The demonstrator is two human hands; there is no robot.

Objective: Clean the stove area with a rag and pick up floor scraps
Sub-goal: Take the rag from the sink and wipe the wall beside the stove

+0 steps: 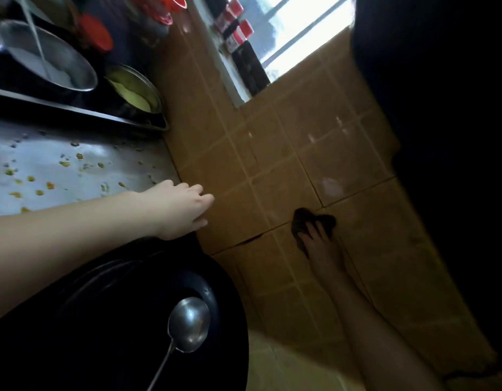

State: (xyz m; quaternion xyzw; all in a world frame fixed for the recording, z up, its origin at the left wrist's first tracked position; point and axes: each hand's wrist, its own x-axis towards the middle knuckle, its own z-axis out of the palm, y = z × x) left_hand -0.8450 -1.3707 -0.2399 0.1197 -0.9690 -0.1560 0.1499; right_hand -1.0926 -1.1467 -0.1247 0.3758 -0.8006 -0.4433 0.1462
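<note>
Ideally, the right hand point(320, 244), clutching a dark crumpled rag point(314, 221) centre-right, wipes the tan wall tiles point(272, 153) firmly; the left hand point(182, 207) lies released at the edge of the steel tabletop point(75, 170).

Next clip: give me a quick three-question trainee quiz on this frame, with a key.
1. True or false: the ladle lies in the wok.
2. Which hand holds the rag against the wall tiles? A left, B right, C neither.
3. Fill in: orange scraps dot the steel ____.
Key: 1 true; 2 B, the right hand; 3 counter.
</note>
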